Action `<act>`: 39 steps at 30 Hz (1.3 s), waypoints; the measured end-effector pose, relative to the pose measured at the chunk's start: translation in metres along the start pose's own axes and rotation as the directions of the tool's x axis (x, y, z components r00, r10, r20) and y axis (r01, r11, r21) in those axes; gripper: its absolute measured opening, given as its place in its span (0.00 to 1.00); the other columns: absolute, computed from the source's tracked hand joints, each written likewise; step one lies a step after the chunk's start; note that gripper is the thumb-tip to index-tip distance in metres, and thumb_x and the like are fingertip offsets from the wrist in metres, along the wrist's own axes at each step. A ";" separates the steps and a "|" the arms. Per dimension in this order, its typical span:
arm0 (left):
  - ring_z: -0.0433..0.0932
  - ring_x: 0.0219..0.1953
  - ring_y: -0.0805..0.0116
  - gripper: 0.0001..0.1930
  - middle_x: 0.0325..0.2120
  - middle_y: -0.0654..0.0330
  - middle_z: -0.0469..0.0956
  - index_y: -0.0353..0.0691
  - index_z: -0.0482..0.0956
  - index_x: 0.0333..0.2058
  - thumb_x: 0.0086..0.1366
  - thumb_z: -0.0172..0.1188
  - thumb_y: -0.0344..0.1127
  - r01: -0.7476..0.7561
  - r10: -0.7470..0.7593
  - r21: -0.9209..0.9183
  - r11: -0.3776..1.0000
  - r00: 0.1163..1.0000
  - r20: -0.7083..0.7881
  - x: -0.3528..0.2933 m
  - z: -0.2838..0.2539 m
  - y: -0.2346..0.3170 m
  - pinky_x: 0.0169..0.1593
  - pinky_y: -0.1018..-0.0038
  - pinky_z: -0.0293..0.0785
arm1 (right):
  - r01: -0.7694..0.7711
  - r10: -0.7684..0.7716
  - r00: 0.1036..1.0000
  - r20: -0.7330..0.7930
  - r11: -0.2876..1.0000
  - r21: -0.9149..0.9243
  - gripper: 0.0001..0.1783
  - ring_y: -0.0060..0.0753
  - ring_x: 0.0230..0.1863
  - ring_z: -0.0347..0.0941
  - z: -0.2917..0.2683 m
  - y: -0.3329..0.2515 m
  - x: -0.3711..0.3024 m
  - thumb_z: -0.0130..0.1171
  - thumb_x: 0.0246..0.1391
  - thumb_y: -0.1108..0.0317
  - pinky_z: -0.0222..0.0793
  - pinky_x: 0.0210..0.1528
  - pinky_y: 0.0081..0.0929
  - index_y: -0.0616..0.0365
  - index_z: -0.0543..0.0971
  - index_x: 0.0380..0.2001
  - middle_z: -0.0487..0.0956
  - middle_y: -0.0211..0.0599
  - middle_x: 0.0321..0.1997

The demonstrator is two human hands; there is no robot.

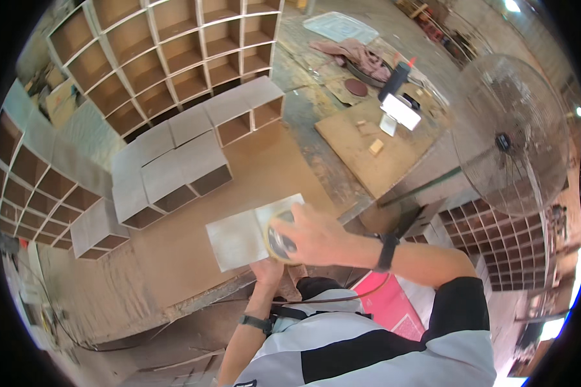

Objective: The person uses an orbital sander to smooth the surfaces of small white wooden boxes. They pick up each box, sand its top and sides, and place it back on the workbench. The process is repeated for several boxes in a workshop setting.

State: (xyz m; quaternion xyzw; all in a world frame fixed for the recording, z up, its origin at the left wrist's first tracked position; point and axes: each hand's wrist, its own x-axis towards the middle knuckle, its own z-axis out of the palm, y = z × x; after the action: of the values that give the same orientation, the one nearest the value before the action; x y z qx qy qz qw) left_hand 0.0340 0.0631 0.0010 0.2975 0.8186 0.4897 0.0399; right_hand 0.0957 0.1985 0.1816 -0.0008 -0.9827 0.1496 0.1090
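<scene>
A white-coated box (235, 242), with a seam or edge across its upper face, lies near the front edge of the brown-covered table (252, 174). My right hand (316, 238) is closed around a round tool (279, 242) with a pale yellow rim and a dark middle. Slightly blurred, this tool sits over the right part of the box; its exact kind is unclear. My left hand (268, 271) grips the near edge of the box, its fingertips partly hidden by the tool. A reddish-brown hose (342, 298) runs beneath my right forearm.
Grey-coated boxes (164, 171) are grouped at left on the table, before a tall cubby shelf (174, 51). Another cubby unit (29, 174) stands far left. A wooden board (368, 158) at right bears a yellow block (376, 147). Beyond it stands a large fan (503, 142).
</scene>
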 end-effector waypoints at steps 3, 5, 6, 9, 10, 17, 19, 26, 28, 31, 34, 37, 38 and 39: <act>0.71 0.55 0.37 0.23 0.50 0.43 0.76 0.35 0.77 0.52 0.55 0.62 0.32 -0.124 0.086 0.316 0.941 0.988 0.130 -0.012 0.007 -0.027 0.60 0.50 0.64 | -0.282 0.282 0.957 -0.071 0.959 0.012 0.21 0.59 0.39 0.74 -0.014 0.044 0.021 0.64 0.44 0.60 0.73 0.37 0.51 0.50 0.77 0.44 0.71 0.57 0.37; 0.71 0.55 0.37 0.23 0.50 0.43 0.76 0.35 0.77 0.51 0.55 0.62 0.31 -0.140 0.116 0.269 0.953 0.988 0.102 -0.010 0.010 -0.023 0.59 0.50 0.65 | -0.300 0.297 0.953 -0.055 0.951 -0.071 0.21 0.58 0.39 0.74 -0.021 0.047 0.019 0.63 0.44 0.61 0.74 0.38 0.49 0.51 0.77 0.45 0.71 0.58 0.39; 0.71 0.55 0.37 0.23 0.50 0.43 0.76 0.34 0.77 0.51 0.54 0.62 0.30 -0.138 0.123 0.255 0.957 0.989 0.076 -0.006 0.009 -0.022 0.59 0.51 0.65 | -0.295 0.292 0.956 -0.044 0.950 -0.105 0.22 0.58 0.39 0.74 -0.022 0.048 0.022 0.62 0.44 0.62 0.75 0.38 0.48 0.51 0.77 0.46 0.70 0.58 0.41; 0.71 0.54 0.37 0.24 0.51 0.42 0.76 0.33 0.77 0.51 0.53 0.62 0.27 0.036 -0.038 -0.125 0.991 0.999 -0.016 0.000 -0.003 0.010 0.59 0.51 0.65 | -0.080 0.078 0.995 0.068 0.997 0.024 0.20 0.58 0.38 0.73 -0.005 -0.002 -0.006 0.61 0.45 0.64 0.74 0.38 0.48 0.51 0.76 0.45 0.71 0.59 0.40; 0.72 0.53 0.37 0.22 0.49 0.42 0.77 0.32 0.78 0.50 0.53 0.61 0.26 -0.012 0.012 -0.023 1.000 1.000 -0.012 -0.002 -0.002 0.006 0.57 0.51 0.67 | -0.135 0.133 0.989 0.071 0.991 0.020 0.20 0.58 0.38 0.74 -0.007 0.002 -0.006 0.60 0.46 0.64 0.74 0.37 0.48 0.51 0.76 0.45 0.71 0.59 0.40; 0.74 0.50 0.39 0.18 0.46 0.43 0.79 0.32 0.79 0.48 0.58 0.63 0.29 -0.085 0.071 0.224 0.971 0.995 0.069 -0.004 -0.005 -0.004 0.54 0.53 0.69 | -0.597 0.580 0.788 -0.205 0.802 -0.024 0.21 0.62 0.44 0.74 -0.048 0.075 -0.003 0.62 0.47 0.61 0.73 0.47 0.49 0.53 0.75 0.46 0.72 0.56 0.43; 0.74 0.50 0.39 0.18 0.46 0.43 0.79 0.33 0.79 0.48 0.58 0.64 0.31 -0.182 0.176 0.285 0.941 0.983 0.046 -0.005 -0.003 -0.016 0.54 0.53 0.69 | -0.644 0.650 0.712 -0.265 0.755 0.123 0.24 0.61 0.47 0.74 -0.063 0.074 -0.023 0.64 0.47 0.60 0.73 0.50 0.48 0.53 0.74 0.48 0.72 0.54 0.44; 0.75 0.50 0.42 0.23 0.47 0.47 0.79 0.32 0.76 0.52 0.56 0.63 0.30 -0.033 0.020 0.144 0.989 0.995 0.096 0.001 -0.029 -0.002 0.56 0.57 0.70 | -0.445 0.847 0.324 -0.421 0.529 0.722 0.31 0.40 0.50 0.74 -0.023 0.076 -0.101 0.68 0.48 0.67 0.70 0.54 0.36 0.59 0.71 0.56 0.75 0.45 0.51; 0.79 0.44 0.47 0.21 0.43 0.51 0.81 0.30 0.76 0.50 0.57 0.63 0.30 0.087 -0.087 0.002 0.996 0.996 0.026 0.011 -0.037 0.005 0.51 0.59 0.74 | -0.255 0.931 0.240 -0.275 0.334 0.907 0.28 0.31 0.50 0.71 -0.028 0.062 -0.105 0.66 0.50 0.71 0.68 0.55 0.31 0.62 0.72 0.55 0.75 0.37 0.49; 0.73 0.35 0.76 0.12 0.35 0.61 0.77 0.28 0.76 0.42 0.64 0.60 0.31 0.317 -0.411 -0.601 0.733 0.911 -0.021 0.027 -0.061 0.055 0.38 0.72 0.75 | -0.291 0.935 0.266 -0.234 0.310 0.905 0.27 0.30 0.52 0.69 -0.014 0.075 -0.115 0.65 0.51 0.73 0.67 0.57 0.28 0.61 0.72 0.55 0.74 0.36 0.51; 0.78 0.45 0.64 0.15 0.39 0.59 0.80 0.37 0.78 0.48 0.65 0.56 0.35 0.454 -0.647 -0.859 0.239 0.734 0.208 0.033 -0.076 0.050 0.46 0.69 0.76 | -0.356 0.900 0.349 -0.263 0.386 0.851 0.28 0.29 0.53 0.69 -0.016 0.078 -0.106 0.65 0.50 0.72 0.66 0.57 0.28 0.60 0.72 0.56 0.74 0.37 0.53; 0.75 0.56 0.53 0.22 0.53 0.52 0.77 0.37 0.74 0.55 0.69 0.48 0.43 0.133 -0.618 -0.877 -0.461 0.662 0.425 0.026 -0.065 0.026 0.58 0.58 0.74 | -0.430 0.853 0.456 -0.255 0.462 0.776 0.29 0.30 0.53 0.70 -0.035 0.068 -0.082 0.66 0.49 0.71 0.67 0.57 0.29 0.60 0.72 0.56 0.74 0.38 0.53; 0.75 0.56 0.54 0.21 0.53 0.53 0.77 0.37 0.73 0.55 0.69 0.48 0.43 0.077 -0.538 -0.839 -0.539 0.735 0.413 0.020 -0.055 0.008 0.59 0.58 0.74 | -0.453 0.846 0.483 -0.227 0.463 0.762 0.29 0.31 0.53 0.70 -0.039 0.068 -0.077 0.66 0.49 0.70 0.67 0.57 0.29 0.60 0.72 0.56 0.74 0.38 0.52; 0.75 0.56 0.55 0.21 0.53 0.53 0.76 0.36 0.73 0.55 0.70 0.48 0.43 0.025 -0.455 -0.785 -0.619 0.803 0.384 0.011 -0.044 -0.008 0.60 0.58 0.74 | -0.477 0.835 0.511 -0.202 0.471 0.742 0.30 0.31 0.52 0.70 -0.044 0.067 -0.070 0.67 0.49 0.69 0.67 0.57 0.29 0.60 0.72 0.56 0.75 0.38 0.52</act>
State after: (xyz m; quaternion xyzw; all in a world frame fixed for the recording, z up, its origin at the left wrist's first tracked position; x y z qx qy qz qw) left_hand 0.0055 0.0323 0.0196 -0.2066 0.0148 0.9287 0.3077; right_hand 0.1711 0.2733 0.1880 -0.4068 -0.7171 0.4761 0.3060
